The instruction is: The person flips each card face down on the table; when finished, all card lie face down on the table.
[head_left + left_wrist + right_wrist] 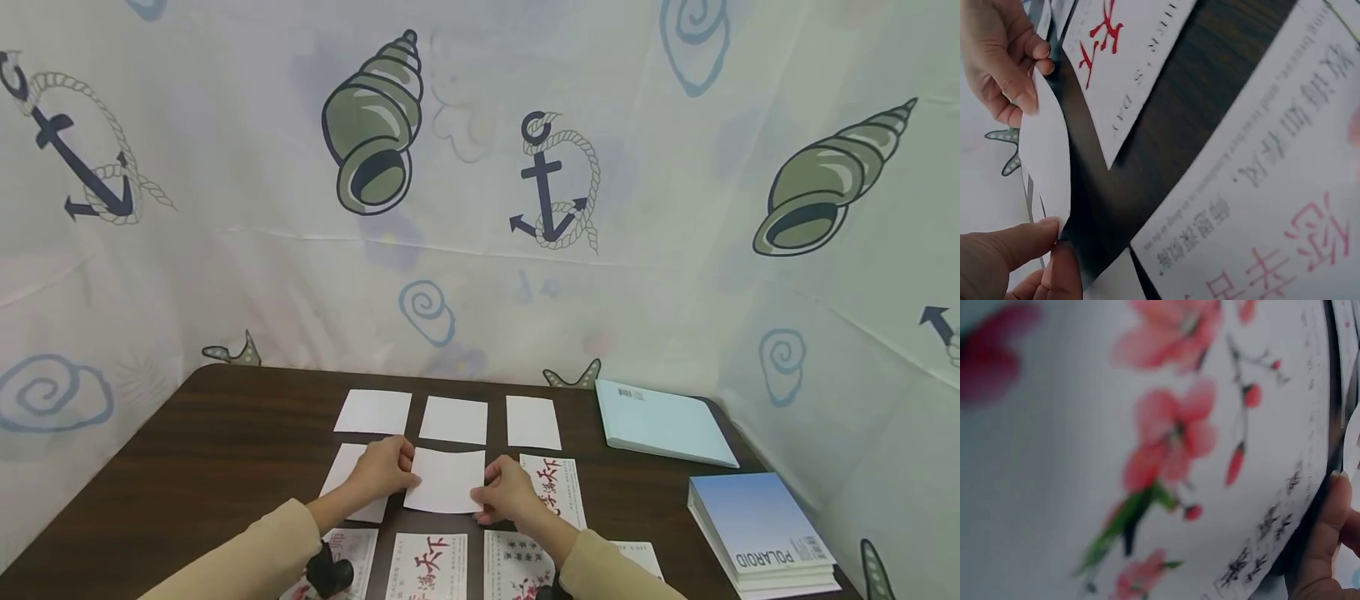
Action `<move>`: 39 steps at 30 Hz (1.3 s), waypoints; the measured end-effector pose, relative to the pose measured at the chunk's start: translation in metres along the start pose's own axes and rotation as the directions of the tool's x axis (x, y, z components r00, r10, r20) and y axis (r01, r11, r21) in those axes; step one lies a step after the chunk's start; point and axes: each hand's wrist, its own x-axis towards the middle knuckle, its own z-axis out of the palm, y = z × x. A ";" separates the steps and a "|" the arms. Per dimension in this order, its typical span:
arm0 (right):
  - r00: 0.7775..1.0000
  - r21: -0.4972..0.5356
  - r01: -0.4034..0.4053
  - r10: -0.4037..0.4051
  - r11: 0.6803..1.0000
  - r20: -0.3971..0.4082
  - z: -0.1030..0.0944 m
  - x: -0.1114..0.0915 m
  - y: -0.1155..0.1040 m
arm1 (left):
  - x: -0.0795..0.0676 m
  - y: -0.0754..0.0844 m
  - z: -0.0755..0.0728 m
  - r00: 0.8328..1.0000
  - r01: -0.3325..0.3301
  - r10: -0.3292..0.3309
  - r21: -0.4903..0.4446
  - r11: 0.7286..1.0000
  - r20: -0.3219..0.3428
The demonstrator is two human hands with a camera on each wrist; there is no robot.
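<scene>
A white card (446, 482), its blank face up, is held by both hands over the middle of the table. My left hand (381, 471) pinches its left edge, while my right hand (510, 495) pinches the right edge. The left wrist view shows the card (1047, 153) bowed between the two grips. Under my left wrist lies another blank card (347, 477). Beside my right hand is a card with red lettering (551, 487). The right wrist view is mostly filled by a card with pink blossoms (1169, 437).
Three blank cards lie in the back row, one being the middle card (453, 419). Several printed cards, including one with red characters (427, 567), line the front. At the right are a pale blue book (663, 421) and a thick POLAROID book (757, 525) on the dark table (202, 467).
</scene>
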 end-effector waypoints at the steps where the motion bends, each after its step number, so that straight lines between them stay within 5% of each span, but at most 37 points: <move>1: 1.000 -0.012 -0.005 0.005 1.000 0.008 0.000 0.000 0.000 | -0.001 -0.001 0.001 1.000 -0.014 0.014 0.015 1.000 -0.002; 7: 1.000 -0.133 0.015 -0.012 0.991 0.027 0.000 0.003 -0.002 | -0.001 0.000 0.003 0.999 -0.053 0.053 0.066 0.996 -0.007; 13: 0.998 -0.313 0.048 -0.059 0.949 -0.026 0.000 0.004 0.000 | -0.001 0.001 0.003 0.998 -0.059 0.059 0.100 0.993 -0.004; 17: 0.993 -0.300 0.094 -0.109 0.949 -0.033 -0.007 0.003 0.001 | -0.002 0.003 0.003 0.998 -0.063 0.063 0.119 0.991 0.002; 22: 0.981 -0.207 0.115 -0.143 0.972 -0.128 -0.038 0.004 0.001 | 0.000 0.004 0.002 0.997 -0.072 0.072 0.140 0.987 0.010; 28: 0.947 -0.205 0.027 -0.090 0.978 -0.308 -0.088 0.012 0.015 | 0.005 0.003 -0.002 0.999 -0.041 0.038 0.159 0.986 0.022; 33: 0.954 -0.299 -0.036 -0.057 0.954 -0.295 -0.119 0.011 0.030 | 0.006 0.003 -0.003 0.998 -0.045 0.038 0.155 0.987 0.048; 39: 0.971 -0.434 -0.059 -0.049 0.899 -0.233 -0.132 0.010 0.034 | 0.010 0.006 -0.003 0.996 -0.033 0.024 0.104 0.994 0.085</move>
